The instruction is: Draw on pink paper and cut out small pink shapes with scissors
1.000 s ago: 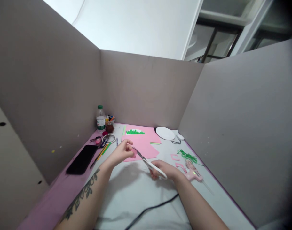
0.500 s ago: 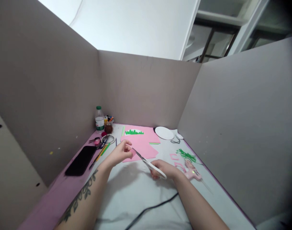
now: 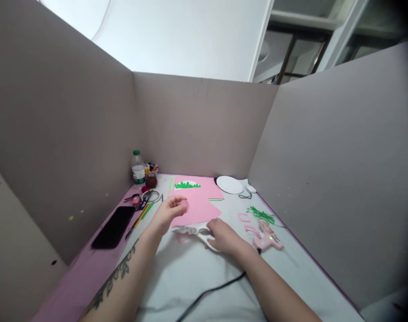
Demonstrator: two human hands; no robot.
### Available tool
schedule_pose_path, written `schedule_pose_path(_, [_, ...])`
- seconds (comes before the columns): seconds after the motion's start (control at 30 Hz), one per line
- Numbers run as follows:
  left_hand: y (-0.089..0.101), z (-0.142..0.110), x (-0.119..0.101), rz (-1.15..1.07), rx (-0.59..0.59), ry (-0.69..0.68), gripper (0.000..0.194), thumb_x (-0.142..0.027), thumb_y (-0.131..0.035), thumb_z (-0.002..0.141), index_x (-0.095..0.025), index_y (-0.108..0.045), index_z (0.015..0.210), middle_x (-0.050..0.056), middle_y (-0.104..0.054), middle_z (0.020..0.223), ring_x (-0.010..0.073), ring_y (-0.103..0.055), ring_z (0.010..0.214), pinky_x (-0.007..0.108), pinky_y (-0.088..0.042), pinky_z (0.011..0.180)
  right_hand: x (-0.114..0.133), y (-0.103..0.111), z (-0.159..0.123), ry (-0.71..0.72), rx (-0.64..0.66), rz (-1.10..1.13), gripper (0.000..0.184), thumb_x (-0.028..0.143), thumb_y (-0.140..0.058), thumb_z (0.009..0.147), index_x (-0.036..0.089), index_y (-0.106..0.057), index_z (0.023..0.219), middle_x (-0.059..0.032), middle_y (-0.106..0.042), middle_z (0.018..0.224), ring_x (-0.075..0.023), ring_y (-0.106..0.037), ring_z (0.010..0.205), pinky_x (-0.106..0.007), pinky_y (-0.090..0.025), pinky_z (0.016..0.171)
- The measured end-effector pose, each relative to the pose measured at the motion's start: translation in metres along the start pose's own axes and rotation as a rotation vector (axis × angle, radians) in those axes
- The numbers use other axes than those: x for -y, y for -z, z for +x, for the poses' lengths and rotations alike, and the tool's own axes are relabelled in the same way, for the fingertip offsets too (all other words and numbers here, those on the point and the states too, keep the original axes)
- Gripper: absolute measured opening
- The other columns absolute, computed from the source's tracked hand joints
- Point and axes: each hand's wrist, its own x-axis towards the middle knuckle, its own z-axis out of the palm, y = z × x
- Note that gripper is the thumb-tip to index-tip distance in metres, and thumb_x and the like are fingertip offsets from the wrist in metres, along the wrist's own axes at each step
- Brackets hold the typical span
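My left hand (image 3: 173,210) is closed, pinching a small round piece of pink paper (image 3: 186,206) between thumb and fingers. Low over the white tabletop, my right hand (image 3: 222,235) grips the white handles of a pair of scissors (image 3: 203,235), whose blades point left and look blurred. A pink paper scrap (image 3: 181,238) lies by the blades, partly covered by them. Behind both hands are pink sheets (image 3: 200,210), with a white piece edged in green paper grass (image 3: 187,185) on top.
On the right are a pink glue gun (image 3: 267,241), green strips (image 3: 260,214) and pink cut-out frames (image 3: 244,218). A white disc (image 3: 229,184) lies at the back. Left stand a black phone (image 3: 114,227), a roll of tape (image 3: 151,196) and a bottle (image 3: 138,172). A black cable (image 3: 210,291) crosses the front.
The scissors have swung down and away from my left hand toward the tabletop. A pink scrap now lies beneath the blades, while the round pink piece stays in my left hand.
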Motion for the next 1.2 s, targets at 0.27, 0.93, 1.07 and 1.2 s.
schedule_pose_path(0.27, [-0.025, -0.003, 0.012, -0.177, -0.068, 0.165, 0.032, -0.023, -0.073, 0.056, -0.019, -0.048, 0.076, -0.006, -0.055, 0.067, 0.0069, -0.053, 0.06, 0.019, -0.038, 0.058, 0.009, 0.005, 0.002, 0.142, 0.098, 0.097, 0.01, 0.025, -0.06, 0.073, 0.015, -0.062, 0.075, -0.0057, -0.062, 0.074, -0.0171, -0.051, 0.069, -0.026, -0.034, 0.063])
schedule_pose_path(0.93, [-0.058, -0.01, 0.037, 0.083, -0.033, 0.209, 0.027, -0.038, -0.069, 0.067, -0.014, -0.065, 0.08, 0.005, -0.068, 0.079, 0.0159, -0.062, 0.075, 0.023, -0.043, 0.063, 0.005, 0.002, 0.017, -0.147, -0.391, 0.961, 0.025, 0.039, -0.057, 0.079, 0.017, -0.052, 0.068, 0.0035, -0.048, 0.061, -0.0104, -0.044, 0.056, -0.023, -0.035, 0.054])
schedule_pose_path(1.07, [-0.05, -0.008, 0.035, 0.048, 0.092, 0.231, 0.03, -0.038, -0.072, 0.065, -0.014, -0.069, 0.082, 0.007, -0.07, 0.079, 0.017, -0.063, 0.075, 0.022, -0.041, 0.061, 0.0, -0.003, 0.019, -0.128, -0.31, 1.079, 0.027, 0.041, -0.058, 0.078, 0.017, -0.053, 0.068, 0.0037, -0.049, 0.057, -0.0098, -0.044, 0.052, -0.022, -0.034, 0.051])
schedule_pose_path(1.2, [-0.044, -0.007, 0.039, -0.009, 0.212, 0.256, 0.03, -0.035, -0.073, 0.065, -0.015, -0.07, 0.087, 0.008, -0.07, 0.082, 0.0154, -0.063, 0.073, 0.02, -0.04, 0.059, -0.001, -0.006, 0.02, -0.139, -0.238, 1.254, 0.029, 0.044, -0.061, 0.076, 0.016, -0.054, 0.069, 0.0026, -0.053, 0.056, -0.0089, -0.044, 0.048, -0.022, -0.033, 0.048])
